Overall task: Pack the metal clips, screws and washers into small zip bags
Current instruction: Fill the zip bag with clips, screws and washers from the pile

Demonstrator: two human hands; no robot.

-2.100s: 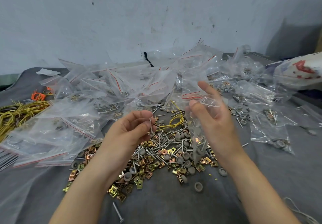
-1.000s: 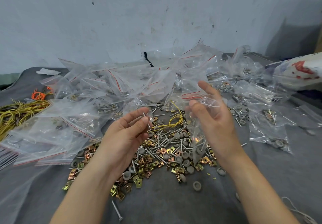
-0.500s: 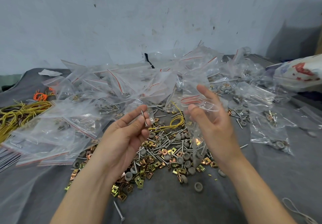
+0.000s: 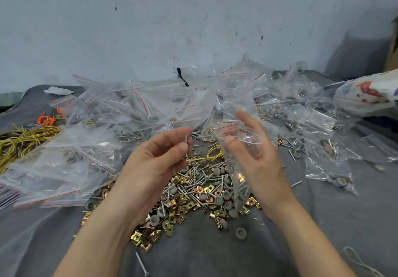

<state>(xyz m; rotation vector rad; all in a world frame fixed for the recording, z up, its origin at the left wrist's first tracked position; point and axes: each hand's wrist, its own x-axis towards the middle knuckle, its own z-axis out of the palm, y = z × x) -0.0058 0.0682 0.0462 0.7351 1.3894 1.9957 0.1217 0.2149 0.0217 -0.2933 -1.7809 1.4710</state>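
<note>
Two grips hover over the grey-clothed tabletop (image 4: 323, 223) as we look down. The left grip (image 4: 155, 160) pinches one small screw (image 4: 186, 145) upright between thumb and forefinger, with the other fingers loosely curled. Just beside it, at three o'clock, the right grip (image 4: 256, 154) holds a clear zip bag (image 4: 237, 106) near its red zip line, thumb in front and fingers behind the plastic. The bag hangs down with a few pieces in its lower end. The screw is close to the bag's mouth but apart from it. Below both grips, at six o'clock, we see the loose pile (image 4: 193, 192) of gold clips (image 4: 168, 229), screws and grey washers (image 4: 241, 233). Filled bags (image 4: 129, 113) are heaped at twelve o'clock, and yellow wire (image 4: 19, 141) lies at nine o'clock.
</note>
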